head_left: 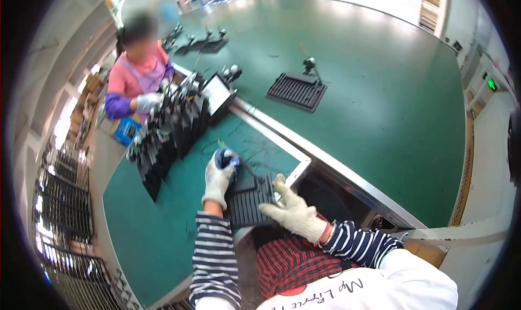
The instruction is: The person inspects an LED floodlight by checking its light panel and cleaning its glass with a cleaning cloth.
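A black ribbed panel [248,207] lies on the green table at its front edge, in front of my body. My left hand [218,175], in a white and blue glove, is at the panel's upper left, its fingers closed around a part at the panel's far end that I cannot make out. Thin coloured wires stick up just beyond those fingers. My right hand [293,209], in a cream glove, is at the panel's right edge with thumb and fingers spread and nothing gripped.
Beyond my left hand stands a row of black panels [176,122], with a co-worker [138,76] in gloves behind it. Another ribbed panel [297,91] lies on the large green table [380,114]. A metal rail [347,174] runs between the tables.
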The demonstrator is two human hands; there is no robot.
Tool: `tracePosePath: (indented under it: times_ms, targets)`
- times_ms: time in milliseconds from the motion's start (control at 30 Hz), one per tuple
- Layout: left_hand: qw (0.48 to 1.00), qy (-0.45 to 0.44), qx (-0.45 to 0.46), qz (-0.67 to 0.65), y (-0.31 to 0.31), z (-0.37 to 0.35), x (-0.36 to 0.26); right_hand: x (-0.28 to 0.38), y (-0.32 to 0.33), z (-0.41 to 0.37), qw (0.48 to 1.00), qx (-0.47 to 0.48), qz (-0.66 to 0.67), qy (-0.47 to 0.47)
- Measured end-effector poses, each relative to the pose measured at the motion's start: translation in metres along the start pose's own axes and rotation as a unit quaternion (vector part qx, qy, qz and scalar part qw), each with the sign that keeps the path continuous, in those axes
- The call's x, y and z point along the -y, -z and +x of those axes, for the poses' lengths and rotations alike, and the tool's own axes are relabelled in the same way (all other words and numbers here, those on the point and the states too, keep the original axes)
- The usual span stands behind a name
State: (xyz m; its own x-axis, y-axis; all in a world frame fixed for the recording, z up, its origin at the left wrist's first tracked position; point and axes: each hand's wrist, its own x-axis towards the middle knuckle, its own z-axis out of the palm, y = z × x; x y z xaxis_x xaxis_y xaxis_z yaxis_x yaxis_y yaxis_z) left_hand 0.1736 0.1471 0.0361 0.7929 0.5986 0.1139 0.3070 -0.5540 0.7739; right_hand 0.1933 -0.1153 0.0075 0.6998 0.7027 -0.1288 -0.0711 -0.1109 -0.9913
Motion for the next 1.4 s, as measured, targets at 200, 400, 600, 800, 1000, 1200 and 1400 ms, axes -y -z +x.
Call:
tracePosePath:
  times_ms: [200,400,600,800,1000,1200,1400]
  targets:
    - [0.963,-0.121,0.005,-0.239,-0.004,-0.039,-0.102,0.030,0.030,-0.010,0.978,-0.073,0.185,0.069]
    - [0.953,-0.183,-0.179,-0.163,0.045,-0.159,-0.085,0.043,0.127,0.000,0.910,-0.262,0.267,0.181]
    - [0.917,0.303,-0.147,-0.214,0.009,-0.368,0.010,0.024,0.221,0.010,0.856,-0.468,0.141,0.170]
    - [0.865,0.409,-0.097,-0.275,-0.021,-0.361,0.046,0.028,0.225,0.028,0.845,-0.530,0.049,-0.048]
    - [0.826,0.471,-0.079,-0.300,-0.017,-0.361,0.063,0.004,0.235,0.100,0.876,-0.482,-0.005,-0.014]
    - [0.745,0.574,-0.067,-0.332,-0.002,-0.407,0.058,0.037,0.190,0.182,0.903,-0.419,-0.078,-0.047]
    - [0.836,0.308,0.206,-0.405,0.129,-0.363,-0.004,0.072,0.151,0.255,0.977,-0.196,-0.071,-0.053]
